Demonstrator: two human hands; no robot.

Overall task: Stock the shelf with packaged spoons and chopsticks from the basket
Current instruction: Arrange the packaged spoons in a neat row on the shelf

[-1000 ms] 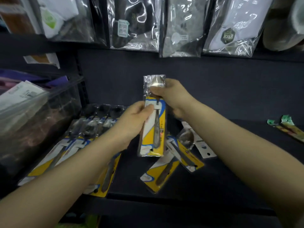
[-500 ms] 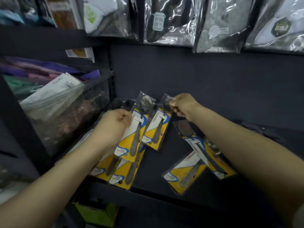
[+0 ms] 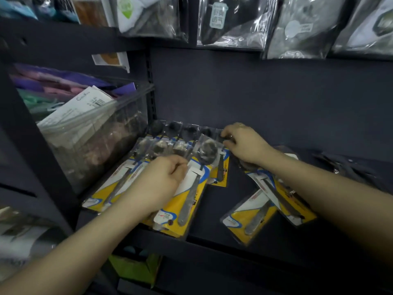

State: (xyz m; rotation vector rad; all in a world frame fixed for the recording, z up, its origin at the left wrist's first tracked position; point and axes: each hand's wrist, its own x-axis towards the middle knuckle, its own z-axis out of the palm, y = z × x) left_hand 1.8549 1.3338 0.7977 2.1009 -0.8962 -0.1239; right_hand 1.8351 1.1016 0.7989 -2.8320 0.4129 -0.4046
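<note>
spoon packs (image 3: 191, 188) left on shelf (image 3: 212, 243) | two packs (image 3: 272, 201) right

back panel (image 3: 265, 96): dark navy, plain | upright post (image 3: 151, 86): slotted, left of panel | upper shelf edge (image 3: 63, 39): dark, clear plastic bags (image 3: 231, 22) hanging along it | neighbouring bay: clear bin (image 3: 95, 133) stuffed with packets | light: dim, glare on the bags
</note>
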